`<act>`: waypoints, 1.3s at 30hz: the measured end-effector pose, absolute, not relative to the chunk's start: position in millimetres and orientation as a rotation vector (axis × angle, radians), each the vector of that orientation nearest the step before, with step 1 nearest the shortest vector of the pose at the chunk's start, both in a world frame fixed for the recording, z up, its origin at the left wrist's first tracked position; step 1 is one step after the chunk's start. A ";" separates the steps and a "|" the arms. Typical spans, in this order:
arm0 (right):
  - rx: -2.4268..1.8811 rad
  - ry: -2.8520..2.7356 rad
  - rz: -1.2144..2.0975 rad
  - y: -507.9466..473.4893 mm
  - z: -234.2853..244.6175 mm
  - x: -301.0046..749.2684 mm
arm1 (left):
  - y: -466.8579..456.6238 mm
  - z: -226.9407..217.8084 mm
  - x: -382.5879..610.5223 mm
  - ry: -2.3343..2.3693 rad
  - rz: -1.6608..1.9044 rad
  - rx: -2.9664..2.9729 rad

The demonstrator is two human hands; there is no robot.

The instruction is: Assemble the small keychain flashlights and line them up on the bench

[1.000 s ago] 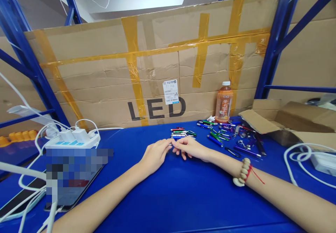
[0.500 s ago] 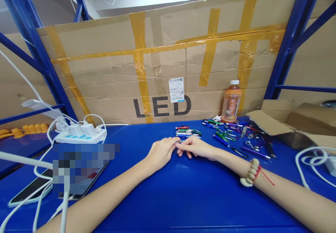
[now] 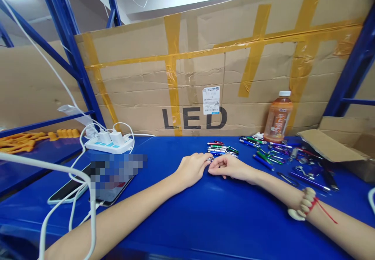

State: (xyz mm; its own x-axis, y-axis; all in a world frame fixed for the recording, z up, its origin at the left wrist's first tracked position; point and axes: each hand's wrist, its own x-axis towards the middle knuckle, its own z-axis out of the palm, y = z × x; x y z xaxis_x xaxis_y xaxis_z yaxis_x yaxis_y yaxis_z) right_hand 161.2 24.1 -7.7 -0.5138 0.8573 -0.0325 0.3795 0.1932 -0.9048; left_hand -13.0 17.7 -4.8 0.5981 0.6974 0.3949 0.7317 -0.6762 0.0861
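My left hand (image 3: 191, 169) is closed, thumb and fingertips pinching a small shiny metal piece (image 3: 210, 159) that is mostly hidden. My right hand (image 3: 233, 167) meets it from the right, its fingers curled with the tips at the same piece; whether they grip it cannot be made out. Just behind the hands lies a neat row of slim metallic pen-like tubes (image 3: 217, 150) in red, green, silver and blue. To the right spreads a loose pile of similar tubes and small metal clips (image 3: 301, 170).
An orange drink bottle (image 3: 278, 117) stands at the back right, beside an open cardboard box (image 3: 348, 139). On the left are a white power strip (image 3: 109, 146), a phone (image 3: 68, 186), a partly blurred tablet (image 3: 117, 191) and looping white cables (image 3: 92, 213). A large cardboard sheet (image 3: 140, 92) closes off the back.
The view has swung left, so everything sits further right in the picture. My right hand's fingers have curled in more; both hands stay together at the small metal piece.
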 end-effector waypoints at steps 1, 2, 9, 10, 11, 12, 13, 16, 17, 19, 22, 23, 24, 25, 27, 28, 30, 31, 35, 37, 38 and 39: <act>-1.142 -1.976 1.307 25.1 -8.8 161.8 | 17.5 -4.7 -12.9 -1.229 -0.605 -2.728; -1.139 -1.975 1.320 26.3 -9.6 162.6 | 17.3 -4.7 -12.9 -1.231 -0.595 -2.724; -1.178 -1.934 1.329 28.8 -5.5 164.2 | 13.7 -2.5 -14.0 -1.309 -0.621 -2.726; -1.182 -1.916 1.307 28.3 -4.9 163.5 | 13.2 -1.8 -14.2 -1.340 -0.625 -2.727; -1.184 -1.897 1.279 27.9 -4.6 162.9 | 12.7 -1.2 -14.5 -1.369 -0.626 -2.728; -1.182 -1.874 1.251 27.8 -4.7 162.5 | 12.2 -0.7 -14.7 -1.393 -0.626 -2.727; -1.178 -1.848 1.222 27.9 -5.2 162.4 | 11.9 -0.4 -15.0 -1.411 -0.625 -2.725; -1.170 -1.781 1.137 30.4 -8.2 163.6 | 11.3 -0.2 -15.4 -1.430 -0.623 -2.715; -1.168 -1.771 1.109 31.6 -9.4 164.3 | 11.3 -0.2 -15.4 -1.434 -0.622 -2.711; -1.158 -1.779 1.064 34.0 -11.7 165.3 | 11.3 -0.1 -15.3 -1.451 -0.602 -2.708; -1.112 -1.850 1.001 36.2 -14.6 165.3 | 11.3 0.8 -15.4 -1.479 -0.543 -2.722; -1.092 -1.878 0.973 36.4 -15.3 164.9 | 11.2 1.2 -15.6 -1.484 -0.532 -2.729; -1.075 -1.902 0.944 36.3 -15.7 164.3 | 11.1 1.6 -15.7 -1.484 -0.526 -2.736; -1.064 -1.918 0.913 36.1 -16.0 163.8 | 11.0 1.9 -15.9 -1.483 -0.523 -2.743; -1.061 -1.933 0.862 35.2 -16.1 162.7 | 11.0 2.2 -16.3 -1.475 -0.508 -2.755; -1.063 -1.939 0.843 34.7 -16.0 162.3 | 11.1 2.2 -16.4 -1.464 -0.496 -2.762; -1.065 -1.949 0.817 33.8 -15.8 162.0 | 11.8 1.9 -16.7 -1.436 -0.477 -2.775; -1.064 -1.952 0.808 33.5 -15.7 162.0 | 12.3 1.7 -16.9 -1.421 -0.473 -2.779; -1.014 -1.966 0.739 34.3 -16.5 163.5 | 14.7 0.3 -17.6 -1.366 -0.478 -2.798; -0.940 -2.021 0.643 35.6 -17.3 165.4 | 15.7 -0.4 -17.9 -1.357 -0.466 -2.805; -0.903 -2.060 0.582 36.2 -17.7 166.6 | 16.1 -0.7 -18.1 -1.356 -0.456 -2.810; -0.870 -2.099 0.519 36.6 -18.0 167.8 | 16.4 -1.0 -18.3 -1.355 -0.447 -2.816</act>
State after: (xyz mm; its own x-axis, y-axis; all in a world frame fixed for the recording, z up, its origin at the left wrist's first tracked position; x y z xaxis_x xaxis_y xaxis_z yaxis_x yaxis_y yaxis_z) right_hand 167.8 36.6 -18.0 -0.4535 0.7292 0.5125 0.4062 0.6809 -0.6093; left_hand -18.3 16.4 -1.0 0.5913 0.7679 0.2463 0.7637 -0.6313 0.1349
